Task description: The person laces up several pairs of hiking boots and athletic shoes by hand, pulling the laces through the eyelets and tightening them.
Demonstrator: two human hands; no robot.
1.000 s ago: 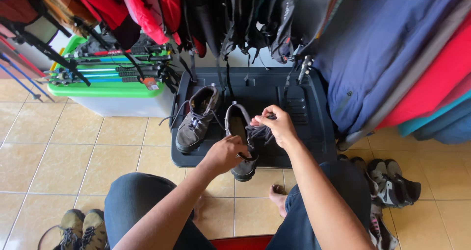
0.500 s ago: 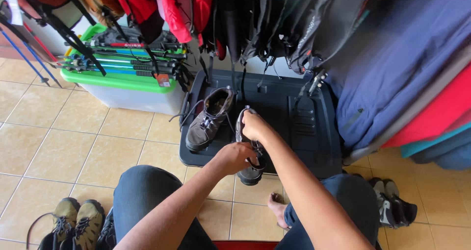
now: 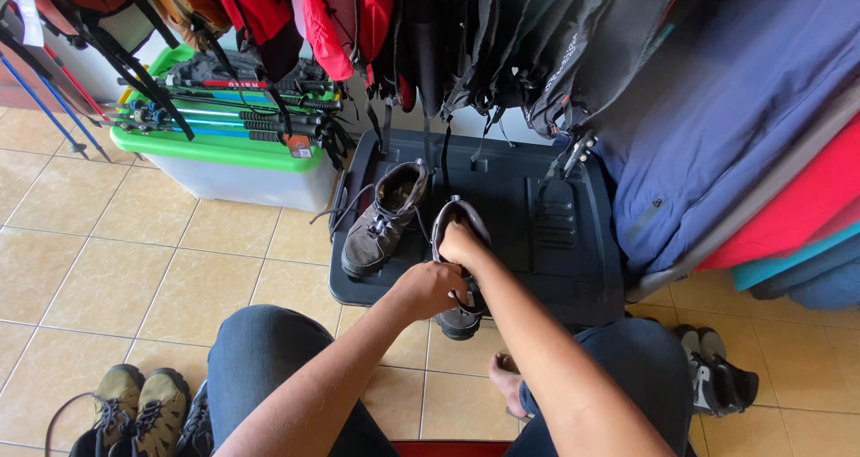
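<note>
1. Green-lidded storage bin [image 3: 224, 157] carrying trekking poles [image 3: 224, 107], at ten o'clock.
2. Hanging jackets [image 3: 717, 107], twelve to three o'clock.
3. Olive shoes [image 3: 134, 412] at seven o'clock; grey sneakers [image 3: 717, 376] at four.

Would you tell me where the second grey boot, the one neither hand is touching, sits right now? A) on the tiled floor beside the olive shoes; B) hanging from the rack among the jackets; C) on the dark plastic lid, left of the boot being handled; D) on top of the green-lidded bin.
C: the untouched grey boot rests on the dark plastic lid, just left of the boot that the left hand and right hand grip.
</note>
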